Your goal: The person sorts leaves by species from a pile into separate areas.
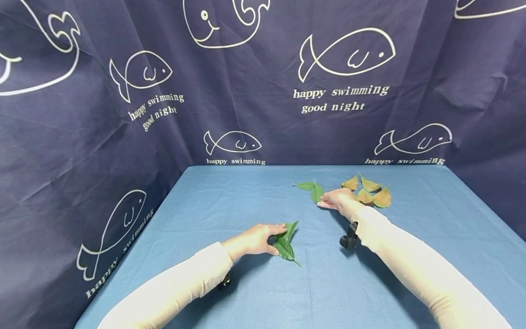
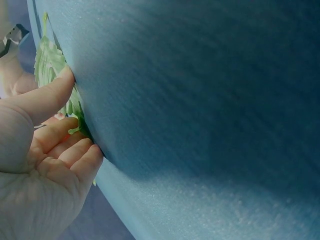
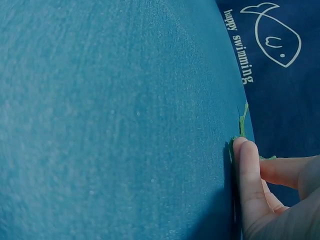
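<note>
Two serrated green leaves (image 1: 284, 248) lie near the middle of the blue cloth, partly covered by my left hand (image 1: 256, 238). In the left wrist view, thumb and fingers stand apart, touching the leaves (image 2: 49, 60) at different spots. Farther back, my right hand (image 1: 339, 201) pinches the near end of a green leaf (image 1: 317, 192) lying on the cloth. Another green leaf (image 1: 305, 186) points left beside it. The right wrist view shows my fingertips low against the cloth, with only thin green leaf edges (image 3: 242, 125) visible around them.
Several yellow-brown leaves (image 1: 382, 198) lie in a cluster just right of my right hand. A blue cloth (image 1: 230, 196) covers the table. Dark curtains (image 1: 279, 119) with white fish drawings rise behind it and at both sides.
</note>
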`<action>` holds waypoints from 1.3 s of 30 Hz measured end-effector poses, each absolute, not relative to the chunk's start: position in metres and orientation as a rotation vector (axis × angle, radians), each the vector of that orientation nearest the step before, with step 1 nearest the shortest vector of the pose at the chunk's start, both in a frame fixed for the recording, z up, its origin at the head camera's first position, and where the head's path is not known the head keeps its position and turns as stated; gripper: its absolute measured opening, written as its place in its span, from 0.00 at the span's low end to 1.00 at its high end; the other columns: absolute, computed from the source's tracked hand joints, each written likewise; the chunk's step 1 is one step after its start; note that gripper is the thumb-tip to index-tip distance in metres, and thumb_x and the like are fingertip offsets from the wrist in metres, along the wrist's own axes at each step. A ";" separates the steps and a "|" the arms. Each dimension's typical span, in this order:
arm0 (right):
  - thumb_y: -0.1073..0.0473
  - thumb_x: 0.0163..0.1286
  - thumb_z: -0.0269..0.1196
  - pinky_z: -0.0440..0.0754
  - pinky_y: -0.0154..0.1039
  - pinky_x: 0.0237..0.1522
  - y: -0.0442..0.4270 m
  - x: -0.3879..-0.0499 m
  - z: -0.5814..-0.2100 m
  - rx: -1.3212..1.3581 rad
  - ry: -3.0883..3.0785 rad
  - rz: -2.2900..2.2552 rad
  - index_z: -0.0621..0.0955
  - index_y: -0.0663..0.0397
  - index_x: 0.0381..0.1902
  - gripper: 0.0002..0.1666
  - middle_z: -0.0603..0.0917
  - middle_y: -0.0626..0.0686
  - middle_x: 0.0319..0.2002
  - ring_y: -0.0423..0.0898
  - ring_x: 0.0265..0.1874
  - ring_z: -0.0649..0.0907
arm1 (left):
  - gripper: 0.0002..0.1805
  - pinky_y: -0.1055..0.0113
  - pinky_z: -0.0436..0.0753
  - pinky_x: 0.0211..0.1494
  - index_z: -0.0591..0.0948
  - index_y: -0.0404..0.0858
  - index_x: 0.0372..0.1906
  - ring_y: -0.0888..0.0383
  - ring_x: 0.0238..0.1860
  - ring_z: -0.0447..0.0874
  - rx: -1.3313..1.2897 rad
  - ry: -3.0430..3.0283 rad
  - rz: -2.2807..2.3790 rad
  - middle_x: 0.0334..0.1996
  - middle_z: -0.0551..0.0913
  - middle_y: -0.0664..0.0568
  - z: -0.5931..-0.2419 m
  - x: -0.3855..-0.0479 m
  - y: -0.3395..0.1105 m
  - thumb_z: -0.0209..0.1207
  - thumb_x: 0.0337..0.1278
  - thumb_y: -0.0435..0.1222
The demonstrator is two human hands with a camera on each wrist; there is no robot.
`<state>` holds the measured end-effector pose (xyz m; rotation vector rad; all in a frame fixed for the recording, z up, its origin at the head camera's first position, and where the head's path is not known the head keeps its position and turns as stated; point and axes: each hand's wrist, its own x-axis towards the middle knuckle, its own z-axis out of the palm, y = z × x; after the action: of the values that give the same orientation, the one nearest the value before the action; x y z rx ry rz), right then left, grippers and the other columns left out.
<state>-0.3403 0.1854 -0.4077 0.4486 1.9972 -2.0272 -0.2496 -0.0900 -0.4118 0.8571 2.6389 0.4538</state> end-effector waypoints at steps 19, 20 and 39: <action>0.71 0.67 0.59 0.86 0.36 0.43 0.191 -0.334 -0.400 0.493 2.156 -1.865 0.70 0.76 0.62 0.27 0.86 0.60 0.37 0.42 0.25 0.88 | 0.39 0.54 0.60 0.76 0.67 0.46 0.72 0.53 0.74 0.58 0.850 2.622 0.464 0.74 0.61 0.58 -0.408 -0.248 -0.089 0.68 0.54 0.39; 0.71 0.66 0.59 0.86 0.36 0.43 0.191 -0.334 -0.400 0.489 2.169 -1.861 0.70 0.76 0.62 0.27 0.85 0.59 0.37 0.41 0.25 0.88 | 0.39 0.54 0.60 0.76 0.66 0.46 0.72 0.53 0.74 0.58 0.847 2.618 0.467 0.74 0.61 0.58 -0.408 -0.248 -0.089 0.68 0.54 0.39; 0.67 0.67 0.62 0.87 0.37 0.42 0.186 -0.327 -0.393 0.301 2.146 -1.818 0.70 0.79 0.61 0.28 0.87 0.56 0.30 0.40 0.25 0.87 | 0.39 0.52 0.59 0.76 0.66 0.46 0.72 0.53 0.74 0.58 0.858 2.616 0.473 0.74 0.61 0.58 -0.410 -0.249 -0.093 0.67 0.54 0.40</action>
<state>-0.3271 0.1859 -0.3935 0.3012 2.1460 -1.8184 -0.2495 -0.0928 -0.4098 0.8580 2.6156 0.4726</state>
